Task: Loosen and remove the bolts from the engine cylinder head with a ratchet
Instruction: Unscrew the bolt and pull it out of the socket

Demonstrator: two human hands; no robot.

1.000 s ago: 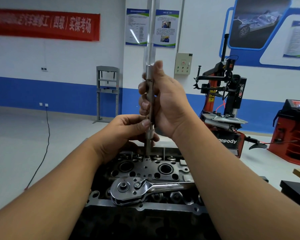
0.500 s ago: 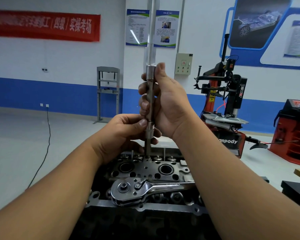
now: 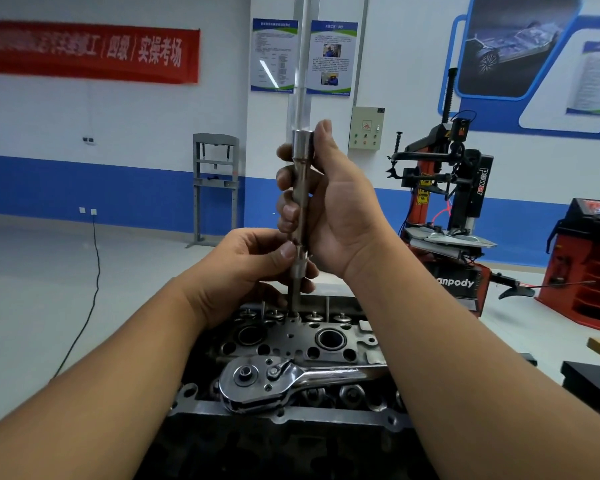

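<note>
The cylinder head carries the idle ratchet. Above it, the right hand wraps the upright extension bar — the left hand pinches its socket end. The bolt is probably underneath, hidden; the bar should stay vertical while spun.

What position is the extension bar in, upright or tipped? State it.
Upright: extension bar stands vertical on the cylinder head, right hand gripping above, left hand pinching below.
</note>
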